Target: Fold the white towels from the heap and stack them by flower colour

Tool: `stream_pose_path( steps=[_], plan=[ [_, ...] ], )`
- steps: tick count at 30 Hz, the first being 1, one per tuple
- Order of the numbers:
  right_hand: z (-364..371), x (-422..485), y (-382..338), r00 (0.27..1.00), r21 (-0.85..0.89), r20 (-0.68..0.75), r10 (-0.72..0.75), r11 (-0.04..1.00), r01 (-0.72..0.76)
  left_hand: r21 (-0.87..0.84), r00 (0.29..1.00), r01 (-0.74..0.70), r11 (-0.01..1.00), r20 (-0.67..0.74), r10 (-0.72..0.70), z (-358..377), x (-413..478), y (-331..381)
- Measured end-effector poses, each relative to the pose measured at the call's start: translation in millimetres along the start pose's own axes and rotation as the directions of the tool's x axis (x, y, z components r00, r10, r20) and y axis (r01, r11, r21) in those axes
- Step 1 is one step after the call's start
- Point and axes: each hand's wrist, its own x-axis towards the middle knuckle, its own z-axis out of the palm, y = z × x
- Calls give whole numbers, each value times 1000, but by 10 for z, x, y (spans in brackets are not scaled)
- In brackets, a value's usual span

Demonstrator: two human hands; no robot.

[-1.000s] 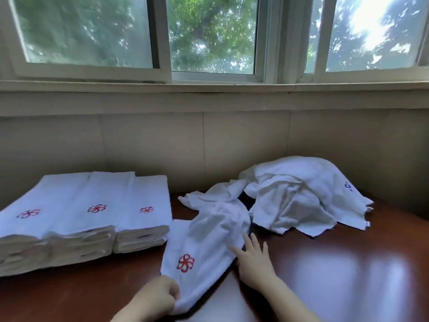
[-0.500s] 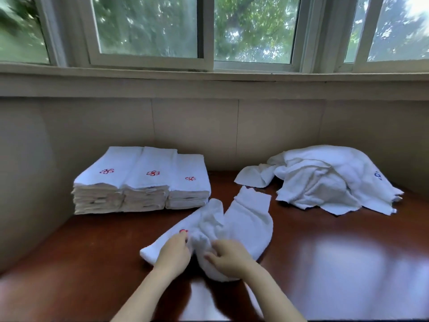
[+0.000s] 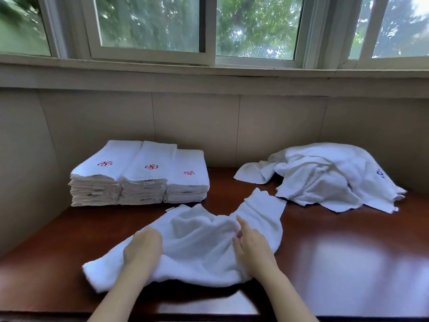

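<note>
Spread wider since half a second ago, the towel (image 3: 199,247) lies rumpled under both hands; left hand (image 3: 142,248) grips it, fingers hidden; right hand (image 3: 251,246) pinches folds; stacks (image 3: 139,173) beyond left fingers, heap (image 3: 325,175) beyond right; brown table (image 3: 348,263); windows (image 3: 209,26) above; no legible writing.

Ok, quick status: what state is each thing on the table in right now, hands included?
Towel: unfolded and rumpled, spread on the table, no flower showing.
Left hand: fingers curled, gripping the towel.
Right hand: on the towel, fingers bunching the cloth.
Stacks: three, folded, side by side, red flowers on top.
Heap: unfolded, crumpled, a blue flower showing at its right.
Window: looks shut.
</note>
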Motion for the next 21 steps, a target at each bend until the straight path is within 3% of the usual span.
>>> stream_pose_path(
  steps=[2,4,7,10,13,18,21],
  plan=[
    [26,6,30,1000,-62,19,-20,998,21,74,1000,7,997,-16,-6,-17,5,131],
    [29,-29,49,999,-66,44,-13,998,16,-32,995,-46,998,-92,43,-59,54,323],
    [-9,-48,89,997,-25,80,16,1000,-14,-289,929,-343,894,-247,277,-32,152,647],
    [-77,-44,153,996,-36,-30,88,995,-89,-484,885,-440,756,-90,457,129,222,770],
    [-156,-59,233,993,-179,-23,117,977,-120,-324,799,-548,771,69,597,346,280,681],
    [-239,-152,149,977,-424,200,75,906,17,-292,773,-594,750,53,633,372,320,599],
    [-232,-98,52,990,-375,141,8,926,46,-314,740,-637,704,10,673,269,296,603]
  ],
)
